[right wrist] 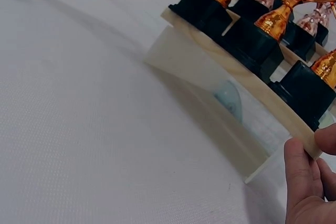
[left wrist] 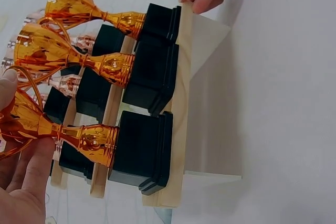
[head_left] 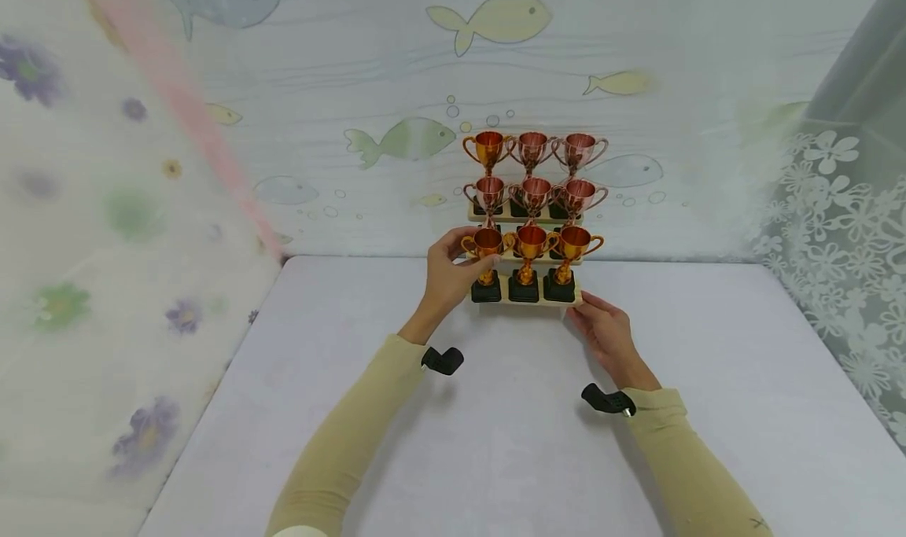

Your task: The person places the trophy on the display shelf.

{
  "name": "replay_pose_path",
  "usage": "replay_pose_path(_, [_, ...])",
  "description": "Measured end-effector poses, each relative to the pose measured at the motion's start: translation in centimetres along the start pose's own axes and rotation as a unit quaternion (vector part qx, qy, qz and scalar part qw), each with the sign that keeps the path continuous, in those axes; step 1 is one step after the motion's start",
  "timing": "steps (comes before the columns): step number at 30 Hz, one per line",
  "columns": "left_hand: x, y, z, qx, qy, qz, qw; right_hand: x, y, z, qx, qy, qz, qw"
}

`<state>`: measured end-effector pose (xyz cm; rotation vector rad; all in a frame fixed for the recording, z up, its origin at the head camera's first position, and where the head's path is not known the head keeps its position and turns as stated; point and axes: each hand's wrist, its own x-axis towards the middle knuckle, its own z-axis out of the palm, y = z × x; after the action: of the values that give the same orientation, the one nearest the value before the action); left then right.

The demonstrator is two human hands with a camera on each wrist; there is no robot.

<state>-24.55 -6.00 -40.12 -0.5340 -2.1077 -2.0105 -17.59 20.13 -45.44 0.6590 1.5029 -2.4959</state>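
Left hand (head_left: 447, 274) gripping trophy (head_left: 485, 258), right hand (head_left: 605, 331) at rack edge (head_left: 527, 302)

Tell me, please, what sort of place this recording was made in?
Probably a makeshift indoor recording booth, not a lived-in room: a plain white table is walled in by a fish-print sheet and flowered curtains, with only a small tiered trophy stand set out.
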Motion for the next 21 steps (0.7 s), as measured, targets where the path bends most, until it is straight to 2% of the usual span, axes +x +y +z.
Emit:
replay_pose_path(8, [0.10, 0.08, 0.18, 0.013, -0.003, 0.006, 0.9999, -0.11, -0.06, -0.13, 0.006, 0.000, 0.001, 1.000])
replay_pose_path(16, [0.05, 0.09, 0.31, 0.009, -0.003, 0.001, 1.0000, -0.31, 0.26, -0.10, -0.001, -0.004, -0.026, 1.000])
replay_pose_path(21, [0.02, -0.14, 0.46, 0.003, 0.003, -0.002, 1.0000, -0.26, 0.11, -0.07, -0.003, -0.001, -0.006, 1.000])
